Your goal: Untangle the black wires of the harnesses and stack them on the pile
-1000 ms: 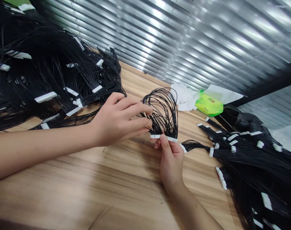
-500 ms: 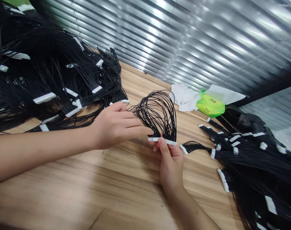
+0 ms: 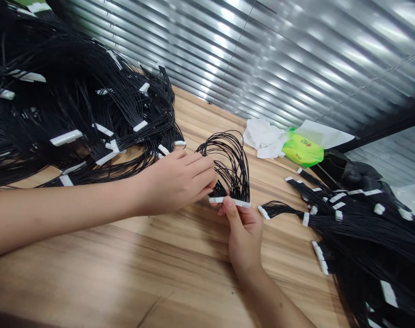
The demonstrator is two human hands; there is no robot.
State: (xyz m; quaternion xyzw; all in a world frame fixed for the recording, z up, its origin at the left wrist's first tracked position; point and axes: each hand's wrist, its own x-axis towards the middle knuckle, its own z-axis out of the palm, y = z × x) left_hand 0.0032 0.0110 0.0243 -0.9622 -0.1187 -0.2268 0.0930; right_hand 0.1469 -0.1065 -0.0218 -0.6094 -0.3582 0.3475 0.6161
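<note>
Over the middle of the worktop [image 3: 125, 273], the right hand [image 3: 245, 232] has its thumb and fingers clamped on one white connector [image 3: 240, 202]. The left hand [image 3: 180, 180] is by that connector's left end, its fingers curled close together; I cannot tell if they pinch a wire. One bunch of black loops [image 3: 243, 168] stands up from the connector. One right heap [image 3: 364, 232] of black wires lies toward the right edge, and one left heap [image 3: 74, 77] reaches the far edge: two in all, with too many white ends [image 3: 66, 137] to count. Near the far edge are one green packet [image 3: 301, 151] and some white paper [image 3: 263, 137], with one shiny metal wall [image 3: 227, 50] behind.
</note>
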